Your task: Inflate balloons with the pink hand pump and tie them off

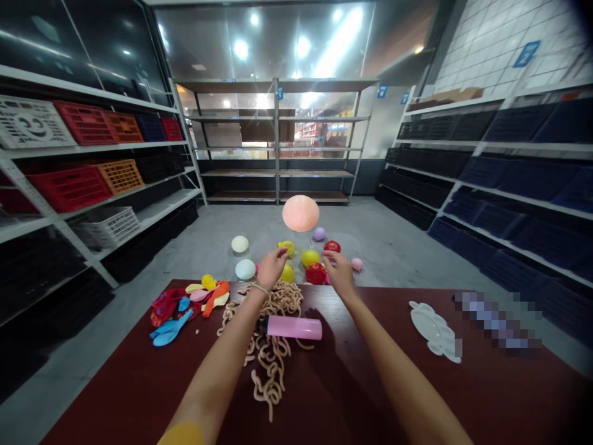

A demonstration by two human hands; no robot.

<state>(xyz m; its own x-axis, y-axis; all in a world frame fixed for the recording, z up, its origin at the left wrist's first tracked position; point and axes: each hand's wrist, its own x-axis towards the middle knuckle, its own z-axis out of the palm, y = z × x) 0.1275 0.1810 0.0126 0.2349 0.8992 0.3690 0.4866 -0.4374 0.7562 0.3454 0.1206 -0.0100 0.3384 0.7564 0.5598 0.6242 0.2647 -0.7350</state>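
Note:
A peach balloon (301, 213) shows beyond my hands and above the floor, apart from both of them. My left hand (272, 267), with a pale band at its wrist, is raised over the table's far edge with fingers reaching forward. Level with it, my right hand (340, 272) has its fingers apart and holds nothing. Between my forearms, a pink cylinder with a dark end (294, 328) lies on a heap of curly tan strips (271, 364). Flat balloons in several colours (171, 327) lie left of my left forearm.
The dark red table (352, 383) carries a white cloud-shaped plate (435, 330) and a blurred-out item (495, 318) at right. Inflated balloons, such as a white one (245, 269) and a red one (315, 273), lie on the floor beyond. Shelves with crates (69, 185) line the sides.

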